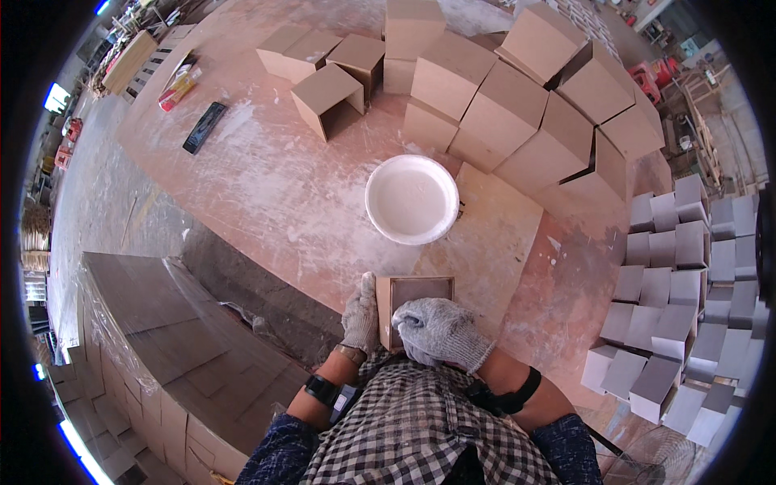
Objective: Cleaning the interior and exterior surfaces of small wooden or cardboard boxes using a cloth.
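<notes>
An open brown box (384, 317), made of thin board, stands upright against my checked apron at the table's near edge. My left hand (361, 315), in a grey knit glove, grips the box's left wall, its thumb pointing up along the side. Over the box's opening is my gloved right hand (443, 330), fingers curled closed; whatever they may hold is hidden. Part of the box's inside shows beyond that hand. A round white basin (412, 200) with pale, whitish contents sits just past the box.
Brown boxes (501, 101) are stacked along the table's far right. Several grey-white boxes (659, 287) stand in rows at right. A plastic-wrapped stack of brown boxes (162, 323) stands at left. A dark flat bar (204, 128) and a red-yellow packet (179, 87) lie far left.
</notes>
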Available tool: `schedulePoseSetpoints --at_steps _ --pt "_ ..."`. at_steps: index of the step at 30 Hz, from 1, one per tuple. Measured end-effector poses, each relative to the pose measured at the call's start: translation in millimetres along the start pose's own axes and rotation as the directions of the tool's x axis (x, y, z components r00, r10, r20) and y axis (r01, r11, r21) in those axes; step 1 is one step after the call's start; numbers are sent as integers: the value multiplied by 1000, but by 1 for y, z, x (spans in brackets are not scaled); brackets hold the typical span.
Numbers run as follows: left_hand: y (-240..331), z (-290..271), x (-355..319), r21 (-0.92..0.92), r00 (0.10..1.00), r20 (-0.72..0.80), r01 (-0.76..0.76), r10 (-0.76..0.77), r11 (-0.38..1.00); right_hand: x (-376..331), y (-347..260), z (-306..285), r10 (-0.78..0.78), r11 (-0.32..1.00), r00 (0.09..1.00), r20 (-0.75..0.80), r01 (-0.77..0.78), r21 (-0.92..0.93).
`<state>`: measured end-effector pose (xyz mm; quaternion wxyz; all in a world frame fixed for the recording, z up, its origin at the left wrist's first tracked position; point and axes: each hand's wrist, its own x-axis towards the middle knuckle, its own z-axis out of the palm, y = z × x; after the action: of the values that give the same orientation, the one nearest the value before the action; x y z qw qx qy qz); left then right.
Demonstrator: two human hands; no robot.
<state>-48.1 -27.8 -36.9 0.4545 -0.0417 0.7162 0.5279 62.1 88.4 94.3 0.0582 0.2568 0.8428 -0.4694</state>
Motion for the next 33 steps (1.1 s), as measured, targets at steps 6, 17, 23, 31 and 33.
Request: schedulePoseSetpoints --at_steps 6,17,23,31,33 --pt "20 6 -13 56 998 -63 -11 15 998 -3 -13 -4 -4 930 933 359 136 -343" --pt "9 1 1 176 993 -93 -52 69 983 -39 26 -33 -56 782 960 275 214 -586" --pt "12 0 1 293 994 -95 -20 50 956 -26 28 -33 169 739 985 -24 -143 -658" --pt "17 3 -2 322 989 -113 -55 96 945 -14 38 -39 -348 666 927 -137 142 -732" --pt "18 7 -6 237 992 -97 -61 86 970 -12 50 -28 -240 606 966 -97 71 -793"
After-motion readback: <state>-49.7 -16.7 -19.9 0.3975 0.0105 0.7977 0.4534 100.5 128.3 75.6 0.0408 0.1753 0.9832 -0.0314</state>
